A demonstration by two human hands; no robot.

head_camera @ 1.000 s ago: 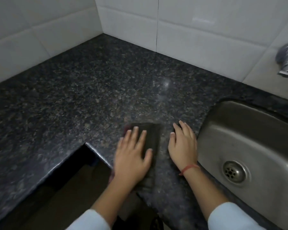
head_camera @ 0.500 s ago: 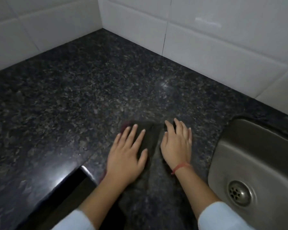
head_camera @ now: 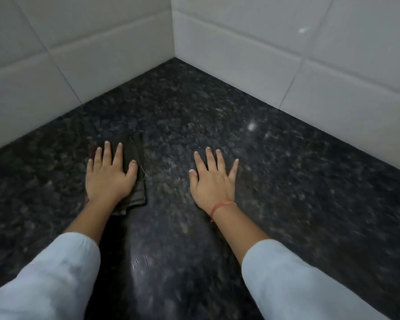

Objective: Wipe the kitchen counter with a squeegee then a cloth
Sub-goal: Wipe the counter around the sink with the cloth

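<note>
Under the left hand (head_camera: 110, 175), pressed flat with fingers spread and gripping nothing, lies the dark folded cloth (head_camera: 134, 167) on the speckled black granite counter (head_camera: 217, 139), left of centre. Right hand (head_camera: 214, 179) rests open, bare, well apart. Keep even palm pressure and overlap strokes toward the white tiled corner (head_camera: 173, 38).

Tabletop (head_camera: 217, 116): dark speckled polished stone, glossy, throwing back light spots. Cloth (head_camera: 136, 158): dark matt woven fabric with frayed threads at its edge. Wall tiles (head_camera: 240, 42): white, smooth, slightly glossy.
</note>
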